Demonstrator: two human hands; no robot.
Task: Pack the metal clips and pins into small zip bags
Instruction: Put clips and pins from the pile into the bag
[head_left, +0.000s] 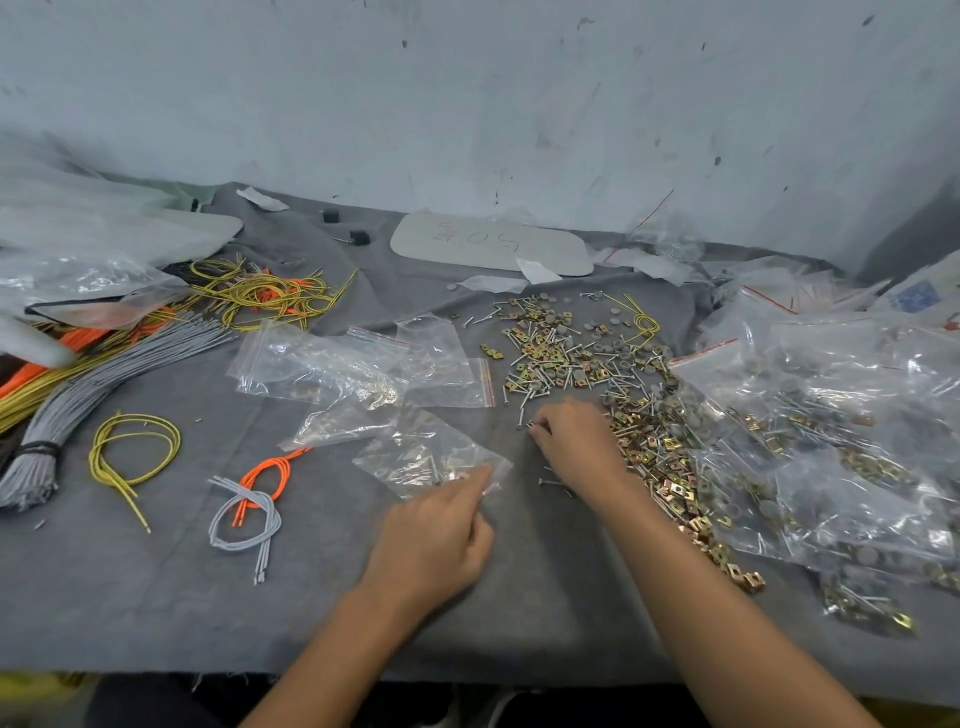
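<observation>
- A person's two bare hands work over a grey felt cloth (156, 597) that covers the tabletop, viewed from a camera on the person's head.
- The left hand (434, 540) is near the middle of the tabletop, toward its front edge. Thumb and fingers pinch the right end of a small clear zip bag (415, 457).
- This bag lies mostly flat on the cloth and already holds a few metal pieces. Whether its mouth is open cannot be told.
- The right hand (576, 441) is just right of the bag, with its fingers curled close together. The fingertips appear to pinch a few thin silver pins (537, 427).
- A loose heap of brass-coloured square metal clips (660, 467), more pins and small grey discs spreads from the middle of the tabletop to its right front edge.
- Several empty zip bags with red seals (441, 364) lie behind the left hand. A pile of filled bags (857, 415) sits along the right edge.
- Bundled yellow, orange and grey cords (104, 374) lie along the left edge. A white rounded plate with red writing (493, 244) sits by the back edge.
- The step in hand seems to be picking up pins for the bag being filled.
- The next move probably calls for carrying the pins a short way left while the left hand lifts the bag's mouth open, so they slide in without snagging the film.
</observation>
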